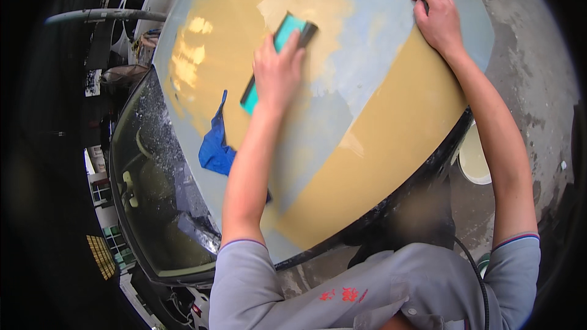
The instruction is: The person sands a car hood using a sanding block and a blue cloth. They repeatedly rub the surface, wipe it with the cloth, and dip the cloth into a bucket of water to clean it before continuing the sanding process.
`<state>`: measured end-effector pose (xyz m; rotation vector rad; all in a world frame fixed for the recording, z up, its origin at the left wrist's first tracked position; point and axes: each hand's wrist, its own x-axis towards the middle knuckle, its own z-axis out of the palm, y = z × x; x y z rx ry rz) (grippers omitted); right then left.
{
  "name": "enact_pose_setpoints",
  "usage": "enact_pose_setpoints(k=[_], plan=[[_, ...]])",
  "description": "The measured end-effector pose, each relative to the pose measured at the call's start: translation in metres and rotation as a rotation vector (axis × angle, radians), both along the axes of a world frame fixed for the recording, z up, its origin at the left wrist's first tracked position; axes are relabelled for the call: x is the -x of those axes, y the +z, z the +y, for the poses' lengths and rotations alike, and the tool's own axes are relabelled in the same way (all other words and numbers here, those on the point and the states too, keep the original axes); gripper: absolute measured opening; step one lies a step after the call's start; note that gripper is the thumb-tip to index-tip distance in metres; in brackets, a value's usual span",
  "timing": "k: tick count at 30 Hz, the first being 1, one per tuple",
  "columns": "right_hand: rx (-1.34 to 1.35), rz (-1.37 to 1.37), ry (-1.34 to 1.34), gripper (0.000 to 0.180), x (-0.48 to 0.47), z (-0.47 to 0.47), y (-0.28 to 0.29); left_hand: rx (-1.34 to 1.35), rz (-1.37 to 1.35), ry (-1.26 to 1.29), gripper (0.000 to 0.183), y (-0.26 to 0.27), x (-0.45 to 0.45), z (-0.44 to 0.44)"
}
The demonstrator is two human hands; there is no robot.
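My left hand (pixel 277 71) grips a long teal sanding block (pixel 290 25) with dark edges. It lies across a car hood (pixel 390 114) covered in yellow-tan and pale blue-grey patches. My right hand (pixel 438 18) rests at the hood's far right, its fingers curled around a small dark object (pixel 425 7) that is mostly hidden. A crumpled blue cloth (pixel 216 146) lies on the hood beside my left forearm, which covers part of it. The left hand is slightly blurred.
The windshield (pixel 151 183), spattered with white specks, borders the hood on the left. A bucket of cloudy liquid (pixel 474 158) stands on the wet concrete floor (pixel 541 101) below my right arm. A dark hose (pixel 477 270) runs near my body. A pole-like bar (pixel 105 14) extends at upper left.
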<state>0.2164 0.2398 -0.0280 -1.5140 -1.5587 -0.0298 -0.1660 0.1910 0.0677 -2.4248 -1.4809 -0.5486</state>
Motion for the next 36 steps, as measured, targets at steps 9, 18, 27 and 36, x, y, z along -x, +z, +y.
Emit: enact_pose_setpoints(k=[9,18,27,36], plan=[[0.027,0.009,-0.01,0.016,-0.019,-0.006,-0.005,0.065,0.044,-0.075,0.05,-0.018,-0.015,-0.045],[0.01,0.043,0.042,0.015,-0.001,-0.004,-0.001,0.023,0.042,0.04,0.038,-0.011,-0.038,0.137],[0.036,0.049,-0.041,0.011,-0.004,-0.007,0.008,0.0,0.068,-0.067,0.045,-0.009,-0.046,0.045],[0.001,0.042,-0.026,0.013,-0.021,-0.006,-0.002,0.098,0.038,-0.094,0.052,-0.024,-0.059,0.023]])
